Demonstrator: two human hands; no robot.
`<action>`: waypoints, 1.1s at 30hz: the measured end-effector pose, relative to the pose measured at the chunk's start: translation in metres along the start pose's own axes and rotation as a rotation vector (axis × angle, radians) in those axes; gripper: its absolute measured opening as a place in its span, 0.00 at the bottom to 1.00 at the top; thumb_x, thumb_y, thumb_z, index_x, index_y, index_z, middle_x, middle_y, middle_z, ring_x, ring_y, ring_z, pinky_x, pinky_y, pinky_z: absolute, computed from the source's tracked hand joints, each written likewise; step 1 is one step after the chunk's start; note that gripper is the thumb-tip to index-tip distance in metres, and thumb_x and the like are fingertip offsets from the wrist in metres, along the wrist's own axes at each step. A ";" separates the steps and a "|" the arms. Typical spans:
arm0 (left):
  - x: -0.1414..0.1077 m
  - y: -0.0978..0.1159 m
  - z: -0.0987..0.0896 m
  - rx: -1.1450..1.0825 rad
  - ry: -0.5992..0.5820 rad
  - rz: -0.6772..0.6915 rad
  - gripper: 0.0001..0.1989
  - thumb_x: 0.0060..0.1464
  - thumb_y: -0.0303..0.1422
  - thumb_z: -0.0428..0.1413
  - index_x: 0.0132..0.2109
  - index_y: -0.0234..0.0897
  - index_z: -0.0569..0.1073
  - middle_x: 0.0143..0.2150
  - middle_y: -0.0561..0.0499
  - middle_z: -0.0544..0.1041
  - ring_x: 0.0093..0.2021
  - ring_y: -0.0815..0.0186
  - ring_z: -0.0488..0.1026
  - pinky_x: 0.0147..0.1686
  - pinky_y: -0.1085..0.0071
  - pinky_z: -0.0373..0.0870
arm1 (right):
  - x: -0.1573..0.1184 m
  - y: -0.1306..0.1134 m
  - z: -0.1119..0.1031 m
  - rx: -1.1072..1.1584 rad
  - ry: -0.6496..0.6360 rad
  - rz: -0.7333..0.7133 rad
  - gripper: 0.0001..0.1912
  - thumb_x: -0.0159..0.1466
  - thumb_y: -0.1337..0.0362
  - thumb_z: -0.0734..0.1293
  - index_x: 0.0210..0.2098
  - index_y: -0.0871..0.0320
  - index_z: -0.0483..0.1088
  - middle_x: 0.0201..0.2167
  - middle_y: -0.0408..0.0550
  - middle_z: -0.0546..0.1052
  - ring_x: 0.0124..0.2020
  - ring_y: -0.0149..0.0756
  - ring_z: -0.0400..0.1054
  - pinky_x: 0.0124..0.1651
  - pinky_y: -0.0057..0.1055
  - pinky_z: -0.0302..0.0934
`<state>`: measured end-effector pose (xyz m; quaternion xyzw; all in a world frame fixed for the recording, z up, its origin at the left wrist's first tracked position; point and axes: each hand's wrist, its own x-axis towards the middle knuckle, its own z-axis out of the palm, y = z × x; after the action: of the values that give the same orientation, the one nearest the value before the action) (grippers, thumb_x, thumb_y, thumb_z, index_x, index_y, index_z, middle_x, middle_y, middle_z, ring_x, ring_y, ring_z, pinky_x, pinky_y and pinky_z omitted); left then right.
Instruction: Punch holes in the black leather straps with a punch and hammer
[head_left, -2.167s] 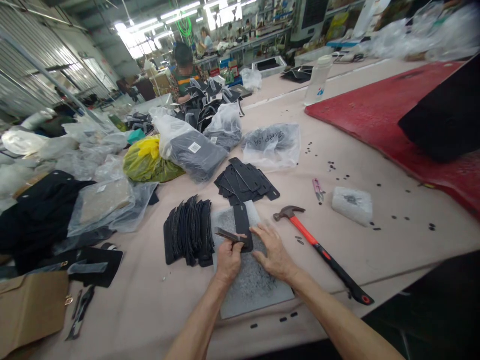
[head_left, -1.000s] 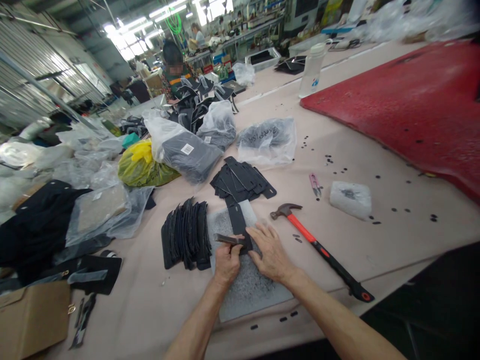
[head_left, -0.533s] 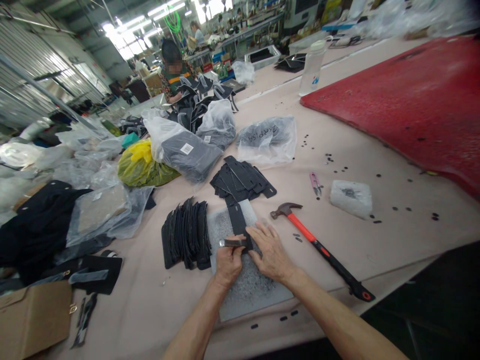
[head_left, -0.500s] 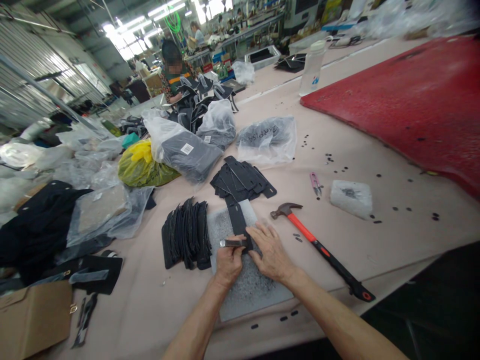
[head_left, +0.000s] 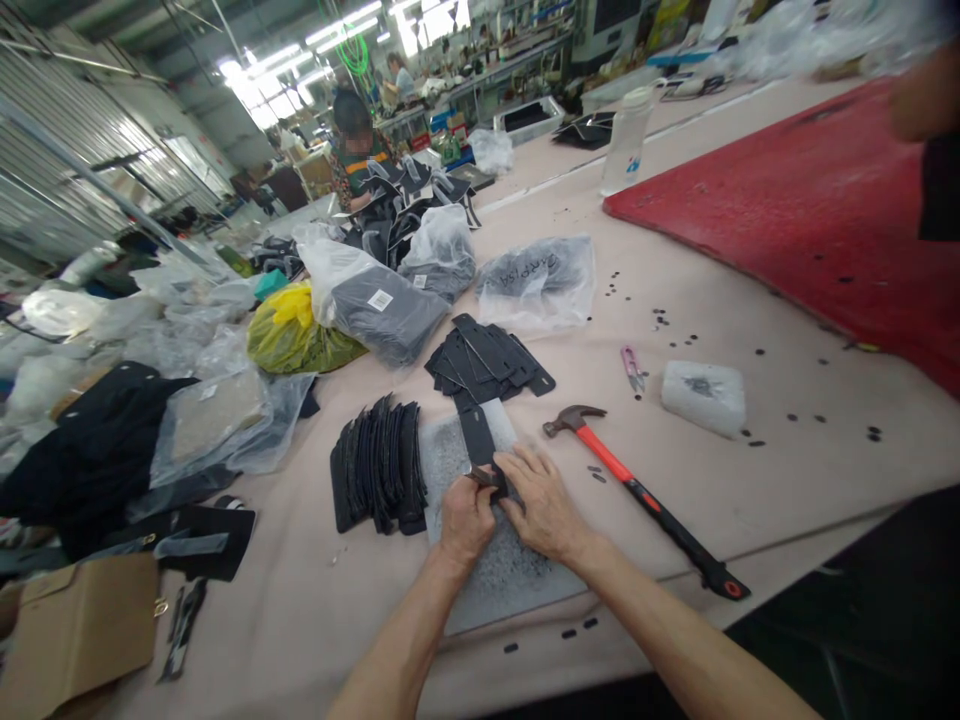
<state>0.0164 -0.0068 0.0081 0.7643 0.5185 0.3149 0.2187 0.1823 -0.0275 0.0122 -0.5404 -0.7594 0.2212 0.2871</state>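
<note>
My left hand is closed round a small metal punch-like tool over a dark strip. The strip lies on a speckled grey board. My right hand rests on the strip's right edge and the board, its fingers together and extended, the thumb near the tool. A row of dark pieces stands left of the board, and a fanned pile of dark pieces lies beyond it. To the right lies a claw hammer with a red and black handle.
Pink snips, a white wrapped block and small black ovals lie to the right. Bagged goods and a yellow bag are ahead. A red sheet covers the far right, where another person's hand shows. A person sits beyond.
The tool in my left hand has tilted and its end has turned away from the left. Another person's hand and dark sleeve have come in at the upper right. The view has shifted slightly.
</note>
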 end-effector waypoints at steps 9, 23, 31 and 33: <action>-0.001 0.000 0.002 0.074 -0.009 -0.010 0.13 0.56 0.23 0.49 0.45 0.39 0.72 0.41 0.46 0.78 0.44 0.59 0.76 0.47 0.61 0.73 | -0.003 0.007 -0.013 -0.041 0.021 -0.025 0.32 0.60 0.67 0.61 0.64 0.58 0.55 0.62 0.54 0.65 0.65 0.49 0.51 0.63 0.53 0.48; -0.001 0.010 -0.005 0.074 -0.010 -0.027 0.09 0.53 0.21 0.51 0.36 0.39 0.70 0.34 0.49 0.75 0.38 0.61 0.73 0.40 0.66 0.70 | -0.079 0.082 -0.084 -0.157 -0.067 0.566 0.03 0.57 0.63 0.62 0.32 0.54 0.64 0.26 0.46 0.70 0.29 0.41 0.68 0.32 0.35 0.59; -0.002 0.011 -0.006 0.046 0.048 0.010 0.10 0.52 0.20 0.51 0.37 0.40 0.69 0.34 0.49 0.76 0.37 0.61 0.73 0.38 0.67 0.69 | -0.030 0.004 -0.109 0.777 -0.132 0.911 0.09 0.55 0.58 0.63 0.29 0.55 0.58 0.20 0.36 0.62 0.14 0.24 0.51 0.15 0.23 0.48; -0.001 0.011 -0.006 0.053 0.048 0.013 0.09 0.53 0.20 0.51 0.36 0.40 0.69 0.34 0.49 0.76 0.37 0.60 0.73 0.39 0.67 0.69 | -0.021 -0.025 -0.132 0.693 0.005 0.821 0.15 0.60 0.49 0.62 0.32 0.54 0.59 0.20 0.35 0.61 0.13 0.25 0.50 0.13 0.23 0.47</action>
<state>0.0189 -0.0120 0.0190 0.7654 0.5269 0.3206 0.1836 0.2595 -0.0517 0.1212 -0.6668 -0.3674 0.5519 0.3403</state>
